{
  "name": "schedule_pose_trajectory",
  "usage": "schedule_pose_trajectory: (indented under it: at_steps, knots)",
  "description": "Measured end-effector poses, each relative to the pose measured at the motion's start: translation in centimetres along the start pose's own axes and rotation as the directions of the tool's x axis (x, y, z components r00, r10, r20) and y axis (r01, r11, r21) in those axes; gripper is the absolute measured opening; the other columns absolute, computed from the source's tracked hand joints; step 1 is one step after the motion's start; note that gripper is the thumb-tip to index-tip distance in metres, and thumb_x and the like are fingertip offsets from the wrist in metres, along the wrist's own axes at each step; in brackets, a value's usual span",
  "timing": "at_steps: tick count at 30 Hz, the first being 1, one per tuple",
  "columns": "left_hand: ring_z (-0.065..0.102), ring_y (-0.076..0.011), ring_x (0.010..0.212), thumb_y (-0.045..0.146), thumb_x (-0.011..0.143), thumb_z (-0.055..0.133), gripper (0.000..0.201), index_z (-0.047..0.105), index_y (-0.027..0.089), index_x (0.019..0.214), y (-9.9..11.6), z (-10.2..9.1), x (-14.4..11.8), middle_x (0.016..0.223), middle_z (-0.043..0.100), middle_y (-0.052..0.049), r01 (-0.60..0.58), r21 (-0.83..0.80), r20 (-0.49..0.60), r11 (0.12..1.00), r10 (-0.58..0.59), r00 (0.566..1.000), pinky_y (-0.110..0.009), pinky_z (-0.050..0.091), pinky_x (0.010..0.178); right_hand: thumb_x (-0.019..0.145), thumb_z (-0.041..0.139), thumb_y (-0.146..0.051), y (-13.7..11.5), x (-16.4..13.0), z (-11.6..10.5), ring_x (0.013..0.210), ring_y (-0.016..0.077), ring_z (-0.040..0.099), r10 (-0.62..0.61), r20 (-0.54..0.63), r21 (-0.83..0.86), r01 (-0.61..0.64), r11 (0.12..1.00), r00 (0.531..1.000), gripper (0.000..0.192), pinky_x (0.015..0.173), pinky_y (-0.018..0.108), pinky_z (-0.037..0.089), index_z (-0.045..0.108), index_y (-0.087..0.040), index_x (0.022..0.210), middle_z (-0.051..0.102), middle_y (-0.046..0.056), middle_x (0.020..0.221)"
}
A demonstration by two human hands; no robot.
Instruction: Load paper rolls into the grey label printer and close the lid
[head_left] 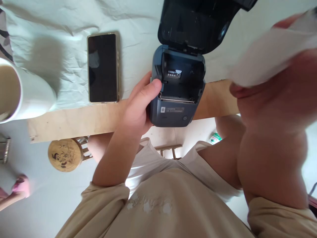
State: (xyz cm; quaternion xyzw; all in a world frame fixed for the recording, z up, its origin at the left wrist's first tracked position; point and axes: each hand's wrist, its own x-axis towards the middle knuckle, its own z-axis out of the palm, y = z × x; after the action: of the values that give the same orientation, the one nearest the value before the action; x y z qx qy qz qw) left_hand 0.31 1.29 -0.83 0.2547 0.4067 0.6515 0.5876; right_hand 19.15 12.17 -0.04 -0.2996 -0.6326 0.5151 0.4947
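Dark blue-grey plastic formed the small label printer [176,96], a rounded box that sat at the front edge of the tabletop [81,120], partly overhanging it. Its glossy black lid [198,23] stood hinged fully back, baring an empty, smooth-walled paper bay with a thin metal tear bar along the front. The left hand [138,105] wrapped the printer's left side, thumb pressed on the upper rim, its grip closed on the casing. The right hand [272,99], blurred and close to the camera, was raised well apart from the printer to the right, its grip pinching something white and papery [269,56]; whether it was a roll or a sheet could not be told. To handle this well, the left hand would probably need to keep the casing steady, since it overhung the edge. A crumpled pale cloth [66,19] covered the bare plywood. A flat black phone [103,67] lay left of the printer, and a white cylindrical cup [27,94] lay further left.
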Motion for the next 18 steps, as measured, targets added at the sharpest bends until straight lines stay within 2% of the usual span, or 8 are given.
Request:
schedule_pose_trajectory:
  at_steps: [1, 3, 6, 8, 10, 13, 16, 18]
  knots:
    - [0.069, -0.0243, 0.112, 0.054, 0.095, 0.042, 0.042, 0.068, 0.022, 0.103, 0.0, 0.0, 0.0, 0.094, 0.07, -0.003, 0.012, 0.004, -0.004, 1.0, -0.012, 1.0, -0.037, 0.06, 0.093, 0.081, 0.067, -0.033, 0.5, -0.3, 0.3, 0.063, 0.0082, 0.054, -0.016, -0.033, -0.007, 0.016, 1.0, 0.999, 0.019, 0.044, 0.024, 0.039, 0.068, -0.029, 0.1, 0.057, 0.001, 0.085]
    - [0.07, -0.0238, 0.109, 0.056, 0.095, 0.038, 0.046, 0.068, 0.022, 0.105, 0.2, 0.1, -0.1, 0.093, 0.07, -0.003, 0.034, 0.017, -0.013, 0.999, -0.034, 0.999, -0.037, 0.06, 0.091, 0.078, 0.068, -0.028, 1.1, -0.8, 0.9, 0.068, 0.0088, 0.053, -0.057, -0.021, -0.225, 0.051, 0.973, 0.998, 0.021, 0.057, 0.026, 0.047, 0.065, -0.024, 0.099, 0.054, 0.001, 0.081]
    - [0.07, -0.0232, 0.107, 0.056, 0.096, 0.037, 0.048, 0.068, 0.022, 0.106, 0.2, 0.0, 0.0, 0.092, 0.07, -0.003, 0.024, 0.041, 0.006, 0.999, -0.024, 1.0, -0.036, 0.061, 0.09, 0.076, 0.068, -0.025, 1.0, -1.3, 1.1, 0.093, 0.0132, 0.054, -0.209, 0.053, -0.631, 0.195, 0.751, 0.976, 0.02, 0.083, 0.031, 0.05, 0.061, -0.018, 0.094, 0.057, 0.003, 0.089]
    - [0.07, -0.0234, 0.108, 0.057, 0.095, 0.037, 0.048, 0.067, 0.021, 0.108, -0.1, -0.4, 0.2, 0.094, 0.07, -0.004, 0.007, 0.041, 0.036, 0.999, -0.008, 0.999, -0.036, 0.06, 0.091, 0.08, 0.066, -0.029, 0.9, -1.3, 1.0, 0.101, 0.0146, 0.055, -0.26, 0.133, -0.739, 0.27, 0.617, 0.956, 0.025, 0.088, 0.032, 0.05, 0.06, -0.017, 0.1, 0.059, 0.003, 0.097]
    - [0.069, -0.0243, 0.108, 0.06, 0.093, 0.04, 0.051, 0.066, 0.019, 0.11, -0.5, -0.9, 0.5, 0.097, 0.071, -0.006, -0.03, 0.028, 0.072, 0.999, 0.028, 0.997, -0.037, 0.058, 0.094, 0.084, 0.06, -0.031, 1.0, -1.3, 1.0, 0.097, 0.0135, 0.059, -0.206, 0.184, -0.795, 0.269, 0.544, 0.961, 0.03, 0.086, 0.032, 0.052, 0.057, -0.017, 0.111, 0.06, 0.002, 0.106]
    - [0.069, -0.0239, 0.107, 0.055, 0.092, 0.045, 0.047, 0.066, 0.017, 0.108, -1.0, -1.5, 0.8, 0.097, 0.072, -0.007, -0.082, -0.013, 0.124, 0.997, 0.083, 0.989, -0.037, 0.057, 0.096, 0.084, 0.06, -0.034, 0.9, -1.4, 1.4, 0.082, 0.0142, 0.062, -0.046, 0.166, -0.882, 0.169, 0.439, 0.985, 0.037, 0.074, 0.034, 0.054, 0.053, -0.017, 0.116, 0.063, 0.002, 0.095]
    - [0.071, -0.0208, 0.104, 0.043, 0.093, 0.048, 0.034, 0.067, 0.018, 0.103, -1.0, -1.4, 0.7, 0.093, 0.072, -0.003, -0.074, -0.047, 0.111, 0.996, 0.078, 0.991, -0.034, 0.058, 0.094, 0.081, 0.065, -0.037, 0.0, -1.8, 1.8, 0.083, 0.0162, 0.065, 0.015, 0.127, -0.899, 0.109, 0.425, 0.992, 0.049, 0.069, 0.032, 0.052, 0.049, -0.019, 0.125, 0.066, 0.002, 0.099]
    - [0.071, -0.0194, 0.104, 0.037, 0.093, 0.049, 0.028, 0.067, 0.018, 0.101, -0.8, -1.1, 0.5, 0.092, 0.072, -0.001, -0.049, -0.054, 0.075, 0.997, 0.053, 0.996, -0.032, 0.059, 0.091, 0.08, 0.067, -0.037, -0.6, -2.1, 1.2, 0.092, 0.0154, 0.066, -0.054, 0.105, -0.842, 0.118, 0.526, 0.993, 0.054, 0.061, 0.024, 0.047, 0.049, -0.023, 0.129, 0.065, 0.002, 0.113]
